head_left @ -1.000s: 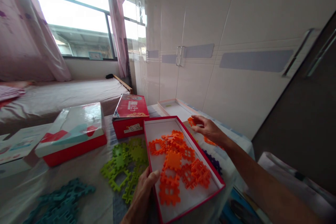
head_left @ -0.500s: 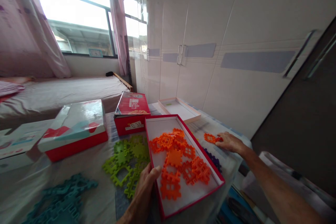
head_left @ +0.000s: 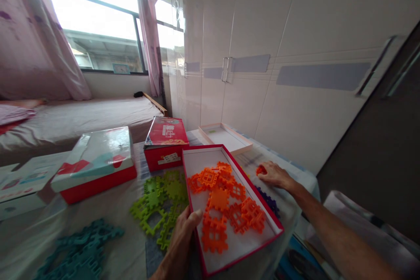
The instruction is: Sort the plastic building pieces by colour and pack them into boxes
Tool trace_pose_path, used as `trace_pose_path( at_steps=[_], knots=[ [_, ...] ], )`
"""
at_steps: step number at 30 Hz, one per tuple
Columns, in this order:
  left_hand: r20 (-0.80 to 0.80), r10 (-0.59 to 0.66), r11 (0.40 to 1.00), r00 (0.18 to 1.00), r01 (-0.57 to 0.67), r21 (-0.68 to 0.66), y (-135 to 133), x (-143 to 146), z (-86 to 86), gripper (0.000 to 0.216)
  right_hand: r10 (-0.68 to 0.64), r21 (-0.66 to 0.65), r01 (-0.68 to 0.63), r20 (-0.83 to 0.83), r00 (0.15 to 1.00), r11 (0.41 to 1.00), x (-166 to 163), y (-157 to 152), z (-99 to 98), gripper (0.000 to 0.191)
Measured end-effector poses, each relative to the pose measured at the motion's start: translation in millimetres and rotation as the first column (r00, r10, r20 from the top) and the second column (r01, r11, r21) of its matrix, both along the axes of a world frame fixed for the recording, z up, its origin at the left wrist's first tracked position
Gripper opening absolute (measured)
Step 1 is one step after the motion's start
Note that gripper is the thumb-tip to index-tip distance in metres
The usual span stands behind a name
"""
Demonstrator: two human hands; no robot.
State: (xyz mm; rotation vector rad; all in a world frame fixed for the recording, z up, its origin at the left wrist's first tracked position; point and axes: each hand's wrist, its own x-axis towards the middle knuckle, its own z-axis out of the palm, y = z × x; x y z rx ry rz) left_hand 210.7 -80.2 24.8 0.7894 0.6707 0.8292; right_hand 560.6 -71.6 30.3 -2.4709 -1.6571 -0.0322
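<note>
Arm [head_left: 323, 221] outstretched, right hand [head_left: 274, 175] clasps orange piece [head_left: 260, 169]; left hand [head_left: 181, 234] grips red tray [head_left: 241, 251].

Bare hands [head_left: 274, 175], bare slender forearms [head_left: 331, 232]

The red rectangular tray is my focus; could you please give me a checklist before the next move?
1. Left hand on the red rectangular tray, at its left edge: ok.
2. Orange toothed plastic pieces inside the tray: ok.
3. Right hand at the loose orange plastic piece: ok.
4. Secure grip there: cannot tell, largely hidden.
5. Purple toothed plastic piece fully visible: not ok, tray partly hides it.
</note>
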Motion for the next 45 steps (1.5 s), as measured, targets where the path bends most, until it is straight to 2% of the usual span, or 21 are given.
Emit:
trace_pose_path(
  at_steps=[6, 10, 13, 15, 17, 19, 21, 23, 24, 25, 28, 30, 33, 37, 41, 45],
  knots=[
    [0.033, 0.005, 1.000, 0.999, -0.006, 0.024, -1, 1, 4.3, 0.058, 0.135, -0.015, -0.135, -0.015, 0.991, 0.991, -1, 1, 0.6, 0.032],
    [0.031, -0.018, 1.000, 0.999, 0.018, 0.010, 0, 1, 2.7, 0.060, 0.237, 0.021, -0.236, -0.095, 0.967, 0.971, 0, -4, 2.9, 0.026],
    [0.007, -0.018, 1.000, 1.000, 0.018, -0.004, 3, 0, -1.9, 0.058, 0.242, 0.052, -0.238, -0.092, 0.966, 0.970, 3, -4, 6.8, 0.025],
    [0.000, -0.027, 1.000, 1.000, 0.027, -0.012, 6, -1, -5.5, 0.058, 0.195, 0.156, -0.184, -0.059, 0.979, 0.971, 1, -3, 15.8, 0.027],
    [0.001, -0.029, 1.000, 1.000, 0.029, -0.005, 8, 0, -8.9, 0.057, 0.164, 0.305, -0.134, -0.076, 0.984, 0.943, -9, -1, 31.3, 0.033],
    [0.005, -0.021, 1.000, 1.000, 0.021, 0.009, 9, 1, -11.9, 0.057, 0.236, 0.412, -0.151, -0.165, 0.958, 0.899, -31, 0, 50.9, 0.039],
    [0.013, -0.017, 1.000, 1.000, 0.017, 0.020, 10, 2, -14.5, 0.057, 0.406, 0.435, -0.263, -0.279, 0.870, 0.861, -60, 2, 70.0, 0.046],
    [0.021, -0.027, 0.999, 0.999, 0.026, 0.028, 10, 2, -16.6, 0.057, 0.552, 0.393, -0.419, -0.337, 0.763, 0.819, -85, 7, 83.2, 0.052],
    [0.023, -0.033, 0.999, 0.999, 0.032, 0.037, 10, 2, -17.4, 0.057, 0.588, 0.369, -0.470, -0.339, 0.735, 0.801, -93, 11, 86.3, 0.051],
    [0.025, -0.038, 0.998, 0.999, 0.036, 0.050, 10, 3, -18.2, 0.056, 0.590, 0.340, -0.492, -0.312, 0.745, 0.801, -97, 18, 86.6, 0.048],
    [0.038, -0.045, 0.996, 0.998, 0.041, 0.081, 12, 3, -20.5, 0.054, 0.435, 0.268, -0.390, -0.133, 0.891, 0.881, -83, 45, 71.9, 0.040],
    [0.043, -0.044, 0.996, 0.998, 0.041, 0.074, 13, 3, -22.4, 0.055, 0.340, 0.223, -0.320, -0.061, 0.938, 0.921, -61, 65, 54.1, 0.040],
    [0.043, -0.048, 0.997, 0.998, 0.045, 0.061, 15, 3, -25.8, 0.059, 0.324, 0.159, -0.315, -0.032, 0.945, 0.935, -34, 90, 28.1, 0.048],
    [0.065, -0.062, 0.998, 0.996, 0.061, 0.026, 16, 4, -28.7, 0.063, 0.358, 0.103, -0.355, -0.014, 0.934, 0.929, -22, 109, 6.6, 0.047],
    [0.054, -0.049, 0.999, 0.997, 0.049, -0.001, 16, 3, -28.4, 0.065, 0.340, 0.137, -0.339, 0.015, 0.940, 0.931, -24, 116, -1.3, 0.021],
    [0.006, -0.029, 0.999, 1.000, 0.029, 0.018, 16, 2, -28.4, 0.066, 0.300, 0.263, -0.303, 0.052, 0.952, 0.916, -25, 111, 5.3, 0.009]
  ],
)
